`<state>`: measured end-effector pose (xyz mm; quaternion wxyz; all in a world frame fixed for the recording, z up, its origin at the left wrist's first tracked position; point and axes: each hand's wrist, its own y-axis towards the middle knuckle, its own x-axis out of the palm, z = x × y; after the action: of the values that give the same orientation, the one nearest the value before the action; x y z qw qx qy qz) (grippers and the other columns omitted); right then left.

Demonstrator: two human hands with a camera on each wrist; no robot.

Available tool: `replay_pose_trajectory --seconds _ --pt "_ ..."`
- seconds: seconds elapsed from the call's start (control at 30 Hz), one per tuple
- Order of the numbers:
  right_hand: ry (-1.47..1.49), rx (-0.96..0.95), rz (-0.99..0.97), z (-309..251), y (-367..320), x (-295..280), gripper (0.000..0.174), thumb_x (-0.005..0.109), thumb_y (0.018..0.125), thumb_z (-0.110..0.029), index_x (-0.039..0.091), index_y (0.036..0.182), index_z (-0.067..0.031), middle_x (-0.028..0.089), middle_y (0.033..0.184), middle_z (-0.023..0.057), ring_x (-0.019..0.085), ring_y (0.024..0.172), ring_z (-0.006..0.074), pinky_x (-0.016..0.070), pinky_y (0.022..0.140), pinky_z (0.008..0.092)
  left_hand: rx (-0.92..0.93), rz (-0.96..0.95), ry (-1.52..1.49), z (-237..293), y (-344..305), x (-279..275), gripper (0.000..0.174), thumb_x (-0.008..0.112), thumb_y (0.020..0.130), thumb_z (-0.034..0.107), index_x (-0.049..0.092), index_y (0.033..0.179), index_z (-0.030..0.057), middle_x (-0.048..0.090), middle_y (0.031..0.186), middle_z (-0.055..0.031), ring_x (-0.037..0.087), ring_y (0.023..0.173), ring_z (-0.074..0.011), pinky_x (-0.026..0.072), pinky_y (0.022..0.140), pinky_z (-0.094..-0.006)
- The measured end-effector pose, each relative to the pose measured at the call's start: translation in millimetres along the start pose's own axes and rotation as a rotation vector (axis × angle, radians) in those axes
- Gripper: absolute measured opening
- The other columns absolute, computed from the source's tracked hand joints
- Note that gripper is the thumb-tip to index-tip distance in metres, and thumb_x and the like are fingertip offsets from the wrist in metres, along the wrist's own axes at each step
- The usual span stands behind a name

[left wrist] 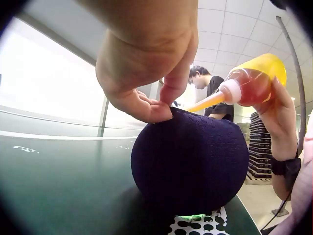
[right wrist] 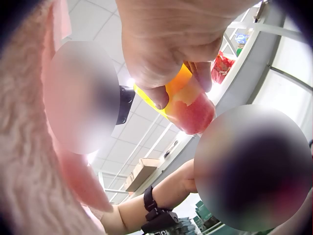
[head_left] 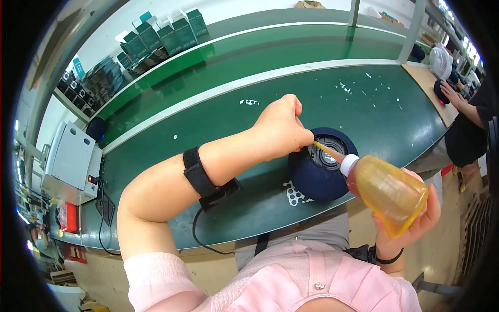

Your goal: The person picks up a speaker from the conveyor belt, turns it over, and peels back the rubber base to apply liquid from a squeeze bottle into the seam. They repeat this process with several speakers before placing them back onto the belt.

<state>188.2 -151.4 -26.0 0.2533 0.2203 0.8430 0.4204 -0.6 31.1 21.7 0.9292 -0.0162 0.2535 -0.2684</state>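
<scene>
A round, dark blue fabric-covered speaker (head_left: 319,179) stands on the green bench, its black ringed face (head_left: 330,151) turned up. My left hand (head_left: 280,127) pinches the edge of the fabric at the rim, thumb and finger together in the left wrist view. In my right hand (head_left: 413,234) is a tilted squeeze bottle (head_left: 392,192) of amber liquid, with a white collar and long thin nozzle (head_left: 327,151). The nozzle's tip reaches the rim right beside my left fingertips. From the right wrist view, my right fingers (right wrist: 159,98) curl round the bottle.
White perforated scrap (head_left: 296,195) lies by the speaker, with another piece (head_left: 248,102) farther back. A grey machine (head_left: 70,158) stands at left. Green boxes (head_left: 169,36) line the back. A cable (head_left: 195,229) trails from my left wrist device. Another person (head_left: 470,125) works at right.
</scene>
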Motion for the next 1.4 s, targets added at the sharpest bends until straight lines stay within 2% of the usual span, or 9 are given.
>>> replay_pose_trajectory --seconds 0.27,0.33,0.47,0.57,0.77,1.0,1.1,1.17,1.4 --pt "0.099 -0.108 -0.043 -6 2 5 0.068 0.066 0.082 -0.031 0.029 0.133 -0.0053 0.046 0.122 0.0256 0.052 0.11 0.0333 0.0454 0.092 0.0437 0.013 0.0 -0.069 -7 -4 4 0.035 0.06 0.068 -0.005 0.031 0.085 0.0042 0.056 0.072 -0.011 0.055 0.062 -0.0135 0.0492 0.055 -0.0286" --pt "1.089 0.893 0.047 -24 2 -9 0.058 0.06 0.086 -0.02 0.032 0.131 0.0023 0.035 0.134 0.028 0.049 0.115 0.0389 0.0429 0.096 0.0471 0.003 -0.011 -0.064 -5 -6 3 0.034 0.059 0.069 -0.005 0.031 0.085 0.0042 0.056 0.072 -0.011 0.055 0.063 -0.0133 0.0496 0.056 -0.0288" --pt "0.908 0.755 -0.219 -33 3 -8 0.058 0.051 0.086 -0.041 0.047 0.123 0.0025 0.045 0.132 0.0195 0.047 0.119 0.0368 0.0426 0.097 0.0462 -0.005 -0.018 -0.075 -5 -6 3 0.034 0.059 0.069 -0.005 0.031 0.086 0.0043 0.057 0.074 -0.0116 0.056 0.064 -0.0139 0.0511 0.057 -0.0299" --pt "0.913 0.495 -0.348 -21 0 -6 0.049 0.045 0.093 -0.02 0.032 0.131 0.0075 0.037 0.132 0.0313 0.048 0.118 0.0387 0.0404 0.099 0.0442 -0.006 -0.019 -0.079 -5 -7 3 0.033 0.059 0.07 -0.004 0.031 0.086 0.0045 0.057 0.074 -0.0117 0.056 0.065 -0.0141 0.0517 0.058 -0.0305" --pt "0.819 0.42 -0.43 -19 6 -7 0.051 0.047 0.094 -0.025 0.033 0.131 0.0062 0.044 0.125 0.0324 0.056 0.108 0.0368 0.043 0.095 0.0429 -0.006 -0.016 -0.085 -6 -6 4 0.033 0.059 0.071 -0.004 0.031 0.085 0.0053 0.057 0.074 -0.0115 0.056 0.065 -0.0143 0.052 0.058 -0.0306" --pt "0.855 0.499 -0.36 -28 3 -11 0.052 0.05 0.093 -0.029 0.035 0.13 0.0048 0.044 0.126 0.0306 0.055 0.109 0.0369 0.0429 0.096 0.044 -0.014 -0.015 -0.143 -6 -7 4 0.034 0.06 0.069 -0.005 0.031 0.084 0.0056 0.057 0.074 -0.0124 0.056 0.064 -0.0147 0.0513 0.057 -0.0305" --pt "0.854 0.69 -0.266 -37 0 -15 0.054 0.051 0.092 -0.032 0.036 0.13 0.0038 0.041 0.131 0.028 0.05 0.115 0.0365 0.0415 0.098 0.045 -0.017 -0.012 -0.153 -5 -8 4 0.034 0.06 0.069 -0.005 0.031 0.083 0.0058 0.058 0.074 -0.0128 0.056 0.064 -0.0151 0.0511 0.056 -0.0304" --pt "0.863 0.726 -0.134 -34 -6 -14 0.059 0.045 0.086 -0.041 0.046 0.122 0.0061 0.044 0.131 0.0246 0.047 0.118 0.0391 0.0412 0.099 0.0456 -0.016 -0.012 -0.152 -5 -7 4 0.034 0.06 0.069 -0.005 0.032 0.083 0.0058 0.058 0.074 -0.0129 0.056 0.064 -0.0152 0.0511 0.056 -0.0303" --pt "0.894 0.742 -0.064 -23 -9 -15 0.06 0.041 0.088 -0.047 0.043 0.122 0.0031 0.044 0.129 0.0249 0.049 0.115 0.0388 0.0431 0.096 0.0465 -0.02 -0.001 -0.147 -6 -7 5 0.034 0.06 0.069 -0.006 0.032 0.083 0.0059 0.058 0.074 -0.0127 0.056 0.063 -0.0153 0.0509 0.055 -0.0298"
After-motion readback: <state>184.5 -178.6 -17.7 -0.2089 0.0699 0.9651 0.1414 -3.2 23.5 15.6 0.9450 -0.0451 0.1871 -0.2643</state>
